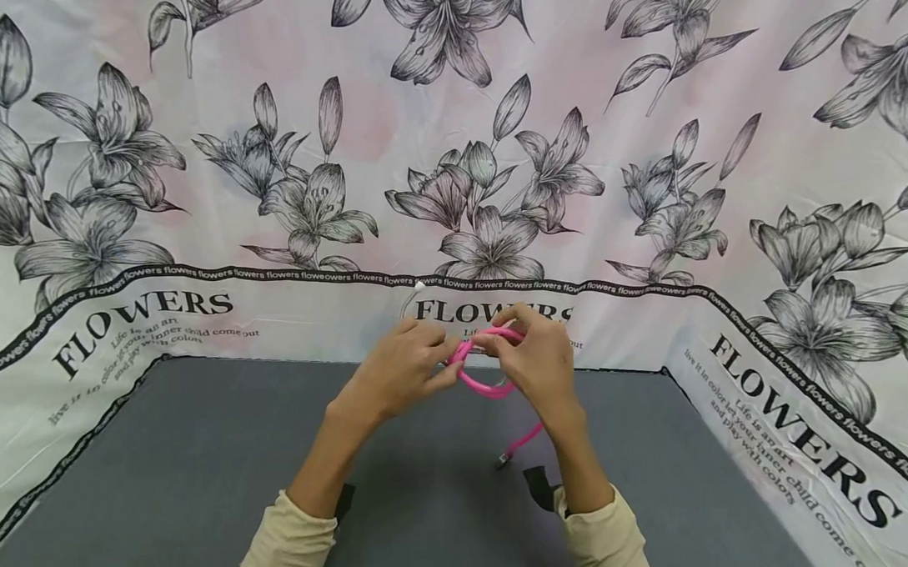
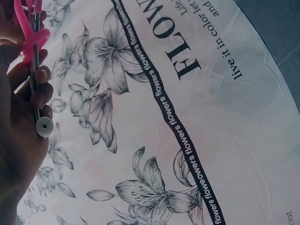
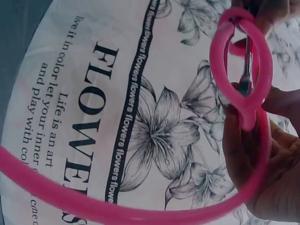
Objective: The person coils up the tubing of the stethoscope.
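Note:
A stethoscope with pink tubing [image 1: 486,390] is held up between both hands, its tubing looped. My left hand [image 1: 392,367] grips a slim metal ear tube [image 2: 33,79] together with a bit of the pink tubing. A white ear tip [image 2: 45,126] sticks out below its curled fingers in the left wrist view. My right hand [image 1: 543,364] pinches the tubing; in the right wrist view its fingers lie by the fork [image 3: 250,104] where two pink branches join. The lower tubing hangs past the right wrist to a metal end piece [image 1: 503,459].
A dark grey tabletop [image 1: 227,458] lies under the hands. Behind it and along both sides stands a white cloth [image 1: 389,136] printed with lilies and the word FLOWERS. Dark straps show beside both wrists, above cream sleeves [image 1: 290,539].

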Demonstrator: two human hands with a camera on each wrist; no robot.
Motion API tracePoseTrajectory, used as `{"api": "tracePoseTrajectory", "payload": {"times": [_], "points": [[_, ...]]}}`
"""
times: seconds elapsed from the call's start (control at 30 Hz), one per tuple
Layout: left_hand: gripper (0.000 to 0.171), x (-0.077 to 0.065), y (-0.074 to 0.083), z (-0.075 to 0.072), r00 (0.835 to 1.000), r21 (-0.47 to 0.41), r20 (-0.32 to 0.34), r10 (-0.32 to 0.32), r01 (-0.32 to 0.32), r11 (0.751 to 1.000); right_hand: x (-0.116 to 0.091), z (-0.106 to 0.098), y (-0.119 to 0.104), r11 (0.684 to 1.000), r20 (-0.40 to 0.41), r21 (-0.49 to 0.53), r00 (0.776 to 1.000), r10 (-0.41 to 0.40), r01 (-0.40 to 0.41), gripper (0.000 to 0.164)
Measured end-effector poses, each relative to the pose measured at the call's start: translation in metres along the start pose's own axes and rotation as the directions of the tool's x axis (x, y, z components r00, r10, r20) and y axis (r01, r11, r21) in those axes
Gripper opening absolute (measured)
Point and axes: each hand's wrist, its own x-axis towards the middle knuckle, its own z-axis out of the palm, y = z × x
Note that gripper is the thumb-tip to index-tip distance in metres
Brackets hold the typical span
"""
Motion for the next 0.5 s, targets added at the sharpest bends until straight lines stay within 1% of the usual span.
{"api": "tracePoseTrajectory", "payload": {"times": [0.07,0.13,0.23,0.33,0.4,0.5], "points": [[0.015,0.001,-0.001,-0.001,1.0,-0.001,-0.001,0.016,-0.016,1.0,0.002,-0.005,0.003,0.998,0.03,0.05,0.999,0.039,-0.04,0.03],[0.013,0.001,-0.001,-0.002,1.0,-0.007,0.001,0.03,-0.03,1.0,0.004,-0.009,0.006,0.994,0.069,0.093,0.996,0.058,-0.064,0.028],[0.013,-0.001,-0.002,-0.003,0.999,-0.018,0.012,0.049,-0.049,0.999,0.005,-0.012,0.011,0.984,0.136,0.158,0.989,0.061,-0.082,0.019],[0.014,-0.001,-0.002,-0.004,0.998,-0.059,0.016,0.056,-0.055,0.997,0.007,-0.014,0.014,0.972,0.181,0.213,0.981,0.063,-0.102,0.012],[0.016,0.0,-0.002,-0.005,0.998,-0.091,0.004,0.057,-0.056,0.994,0.008,-0.015,0.018,0.961,0.203,0.251,0.977,0.064,-0.115,0.008],[0.018,0.001,-0.002,-0.007,0.997,-0.143,-0.039,0.064,-0.069,0.987,0.011,-0.018,0.022,0.936,0.248,0.318,0.966,0.07,-0.15,0.007]]}}
